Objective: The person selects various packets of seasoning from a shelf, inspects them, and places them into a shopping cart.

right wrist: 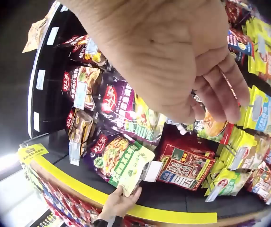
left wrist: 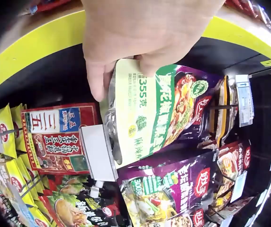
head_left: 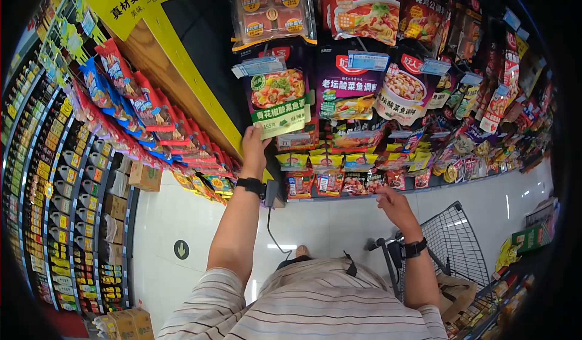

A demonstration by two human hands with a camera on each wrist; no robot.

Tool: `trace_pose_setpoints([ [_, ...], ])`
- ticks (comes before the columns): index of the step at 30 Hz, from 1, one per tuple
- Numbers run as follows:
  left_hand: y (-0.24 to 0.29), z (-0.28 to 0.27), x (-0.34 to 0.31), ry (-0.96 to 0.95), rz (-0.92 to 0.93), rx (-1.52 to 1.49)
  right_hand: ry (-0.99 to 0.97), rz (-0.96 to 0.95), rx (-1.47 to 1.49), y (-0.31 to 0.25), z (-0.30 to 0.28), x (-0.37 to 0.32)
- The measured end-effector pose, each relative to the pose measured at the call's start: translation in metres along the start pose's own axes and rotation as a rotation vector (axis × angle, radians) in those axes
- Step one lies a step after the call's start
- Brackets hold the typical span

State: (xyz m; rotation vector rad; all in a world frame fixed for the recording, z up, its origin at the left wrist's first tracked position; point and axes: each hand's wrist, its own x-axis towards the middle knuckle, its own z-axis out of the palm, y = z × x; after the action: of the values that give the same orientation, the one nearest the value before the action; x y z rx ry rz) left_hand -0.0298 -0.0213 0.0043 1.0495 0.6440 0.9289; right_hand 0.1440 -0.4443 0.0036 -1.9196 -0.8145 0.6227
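A purple and green seasoning pouch point(head_left: 277, 94) hangs on the rack; my left hand point(head_left: 254, 152) grips its pale green lower edge. In the left wrist view, the thumb and fingers of my left hand point(left wrist: 142, 42) pinch the end of that pouch point(left wrist: 145, 109). A purple pouch point(left wrist: 173, 184) hangs beside it. My right hand point(head_left: 395, 209) is raised below the rack, over the cart handle side, touching nothing visible. In the right wrist view my right hand point(right wrist: 168, 61) has loosely bent fingers, and the gripped pouch point(right wrist: 121, 163) shows beyond it.
A wire shopping cart point(head_left: 458, 237) with a bag in it stands at the right. Red and blue snack packs point(head_left: 151, 109) hang at the left beside a yellow shelf edge point(head_left: 206, 91). Price tags point(head_left: 368, 61) stick out from the hooks. Cardboard boxes point(head_left: 145, 176) stand by the left shelves.
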Motion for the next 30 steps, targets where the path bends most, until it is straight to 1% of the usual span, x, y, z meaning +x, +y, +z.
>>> trace_pose_setpoints([
  [2, 0.01, 0.001, -0.009, -0.004, 0.009, -0.012, -0.04, -0.064, -0.005, -0.003, 0.011, 0.014],
  [5, 0.023, 0.0, -0.02, -0.027, 0.011, 0.005, -0.066, -0.04, -0.005, -0.011, 0.02, 0.022],
  [7, 0.03, 0.003, -0.029, -0.043, 0.012, 0.02, -0.087, 0.018, 0.023, 0.001, 0.025, 0.024],
  [8, 0.034, 0.004, -0.033, -0.062, 0.01, 0.027, -0.096, 0.047, 0.036, 0.013, 0.026, 0.024],
  [11, 0.032, 0.006, -0.033, -0.117, 0.009, 0.059, 0.033, 0.023, -0.094, 0.072, 0.018, 0.011],
  [13, 0.034, 0.008, -0.031, -0.158, 0.008, 0.096, 0.127, 0.048, -0.26, 0.126, 0.002, -0.005],
  [15, 0.035, 0.014, -0.036, -0.203, -0.007, 0.141, 0.256, 0.078, -0.584, 0.181, -0.022, -0.03],
  [17, 0.031, 0.012, -0.03, -0.21, -0.011, 0.141, 0.323, 0.308, -0.725, 0.209, -0.05, -0.055],
  [20, 0.03, 0.008, -0.034, -0.176, -0.039, 0.152, 0.318, 0.579, -0.817, 0.245, -0.079, -0.09],
  [21, 0.033, 0.01, -0.035, -0.16, -0.041, 0.156, 0.29, 0.563, -0.769, 0.267, -0.09, -0.102],
  [23, 0.041, 0.017, -0.044, -0.13, -0.049, 0.155, 0.234, 0.595, -0.789, 0.293, -0.098, -0.119],
  [25, 0.044, 0.023, -0.048, -0.108, -0.058, 0.144, 0.134, 0.59, -0.746, 0.299, -0.101, -0.128],
  [26, 0.045, 0.025, -0.049, -0.1, -0.053, 0.15, 0.131, 0.664, -0.748, 0.299, -0.098, -0.129],
  [29, 0.043, 0.027, -0.054, -0.083, -0.051, 0.161, 0.186, 0.666, -0.764, 0.31, -0.1, -0.128],
  [30, 0.046, 0.03, -0.056, -0.083, -0.043, 0.157, 0.26, 0.612, -0.758, 0.313, -0.1, -0.132],
])
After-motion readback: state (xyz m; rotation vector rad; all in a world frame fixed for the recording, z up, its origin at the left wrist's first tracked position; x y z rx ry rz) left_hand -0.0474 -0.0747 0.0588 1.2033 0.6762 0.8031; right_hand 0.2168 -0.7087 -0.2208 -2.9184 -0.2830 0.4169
